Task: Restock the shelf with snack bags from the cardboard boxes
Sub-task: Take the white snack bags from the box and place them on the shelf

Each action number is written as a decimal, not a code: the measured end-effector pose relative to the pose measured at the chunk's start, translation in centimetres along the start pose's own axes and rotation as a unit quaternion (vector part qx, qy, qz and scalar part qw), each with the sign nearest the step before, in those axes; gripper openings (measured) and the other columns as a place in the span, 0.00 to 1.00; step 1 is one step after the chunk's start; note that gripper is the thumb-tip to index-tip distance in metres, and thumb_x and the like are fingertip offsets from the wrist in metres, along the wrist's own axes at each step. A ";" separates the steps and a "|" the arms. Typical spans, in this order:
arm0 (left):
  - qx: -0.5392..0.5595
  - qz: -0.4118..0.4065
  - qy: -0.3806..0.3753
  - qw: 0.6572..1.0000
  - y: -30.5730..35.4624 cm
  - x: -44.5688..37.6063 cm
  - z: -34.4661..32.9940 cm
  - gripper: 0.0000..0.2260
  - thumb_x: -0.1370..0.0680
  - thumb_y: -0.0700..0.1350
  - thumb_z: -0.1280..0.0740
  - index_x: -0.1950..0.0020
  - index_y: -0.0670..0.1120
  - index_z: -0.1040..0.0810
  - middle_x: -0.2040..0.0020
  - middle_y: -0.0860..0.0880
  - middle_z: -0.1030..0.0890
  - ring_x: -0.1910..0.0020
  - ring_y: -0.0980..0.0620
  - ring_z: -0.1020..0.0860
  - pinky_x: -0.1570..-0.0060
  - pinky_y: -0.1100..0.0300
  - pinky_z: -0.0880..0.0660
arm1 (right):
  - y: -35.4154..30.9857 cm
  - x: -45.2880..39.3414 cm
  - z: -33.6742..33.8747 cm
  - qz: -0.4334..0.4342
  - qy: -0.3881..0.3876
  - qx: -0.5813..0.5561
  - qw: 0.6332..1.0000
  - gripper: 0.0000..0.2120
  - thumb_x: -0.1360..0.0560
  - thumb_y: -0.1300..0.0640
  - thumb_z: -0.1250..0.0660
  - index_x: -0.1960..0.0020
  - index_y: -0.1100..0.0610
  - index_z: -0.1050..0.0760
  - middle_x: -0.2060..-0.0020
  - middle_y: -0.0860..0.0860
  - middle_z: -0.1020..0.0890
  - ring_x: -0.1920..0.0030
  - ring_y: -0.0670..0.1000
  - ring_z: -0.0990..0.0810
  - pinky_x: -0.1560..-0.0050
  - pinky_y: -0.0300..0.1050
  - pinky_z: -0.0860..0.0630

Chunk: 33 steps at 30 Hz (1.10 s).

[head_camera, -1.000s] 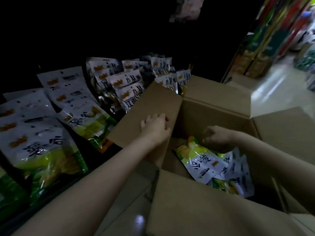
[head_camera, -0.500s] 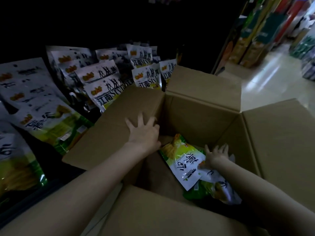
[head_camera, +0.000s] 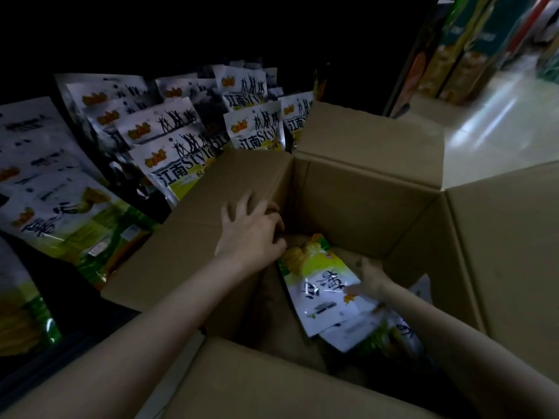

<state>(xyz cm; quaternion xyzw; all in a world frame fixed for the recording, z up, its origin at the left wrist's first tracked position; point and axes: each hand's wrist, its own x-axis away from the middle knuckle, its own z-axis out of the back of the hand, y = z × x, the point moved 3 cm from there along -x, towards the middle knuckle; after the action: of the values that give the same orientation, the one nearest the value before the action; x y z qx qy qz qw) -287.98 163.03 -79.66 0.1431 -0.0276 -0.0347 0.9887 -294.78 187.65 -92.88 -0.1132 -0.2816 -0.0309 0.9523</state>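
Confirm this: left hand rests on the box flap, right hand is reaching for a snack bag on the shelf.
Wrong on one count. The head view shows the right hand reaching for a snack bag inside the box, not on the shelf. The left hand does rest on the box flap.

Glossy pale floor (head_camera: pixel 496 116) at upper right; blurred colourful product boxes (head_camera: pixel 472 43) stacked beside it.
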 end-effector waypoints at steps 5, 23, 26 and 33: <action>-0.003 -0.004 -0.001 1.000 0.1 0.1 0.3 0.13 0.23 0.54 0.39 0.39 0.55 0.26 0.27 0.54 0.40 0.25 0.45 0.55 0.29 0.36 0.57 | -3.9 2.3 4.5 0.077 0.099 -0.147 0.981 0.28 0.30 0.67 0.29 0.34 0.57 0.35 0.40 0.58 0.27 0.45 0.55 0.26 0.58 0.42 0.28; 0.151 -0.053 0.241 0.957 -3.8 4.7 14.4 0.37 0.31 0.58 0.28 0.26 0.53 0.40 0.30 0.50 0.35 0.30 0.49 0.41 0.32 0.55 0.41 | -25.3 26.6 19.7 0.586 0.444 0.245 0.632 0.15 0.35 0.70 0.36 0.48 0.69 0.24 0.58 0.63 0.18 0.55 0.65 0.19 0.46 0.49 0.31; 0.273 -0.052 0.243 0.929 -7.4 7.9 18.4 0.15 0.28 0.48 0.29 0.42 0.48 0.25 0.50 0.55 0.23 0.52 0.60 0.24 0.56 0.73 0.29 | -30.1 27.9 19.2 0.636 0.440 0.198 0.602 0.14 0.35 0.69 0.36 0.50 0.68 0.24 0.61 0.61 0.19 0.60 0.61 0.18 0.44 0.47 0.36; 0.398 0.159 0.302 0.851 -19.2 16.2 20.1 0.10 0.28 0.45 0.28 0.48 0.46 0.20 0.58 0.50 0.19 0.63 0.55 0.20 0.61 0.61 0.21 | -40.1 27.2 13.8 0.576 0.604 0.005 0.551 0.25 0.33 0.61 0.28 0.37 0.58 0.27 0.38 0.59 0.25 0.37 0.57 0.32 0.32 0.55 0.43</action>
<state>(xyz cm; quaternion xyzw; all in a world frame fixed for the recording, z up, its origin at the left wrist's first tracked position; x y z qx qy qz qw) -274.29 137.75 -65.19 0.5215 0.2387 0.1820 0.7987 -284.13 152.04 -58.86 -0.2009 0.4851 0.4651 0.7128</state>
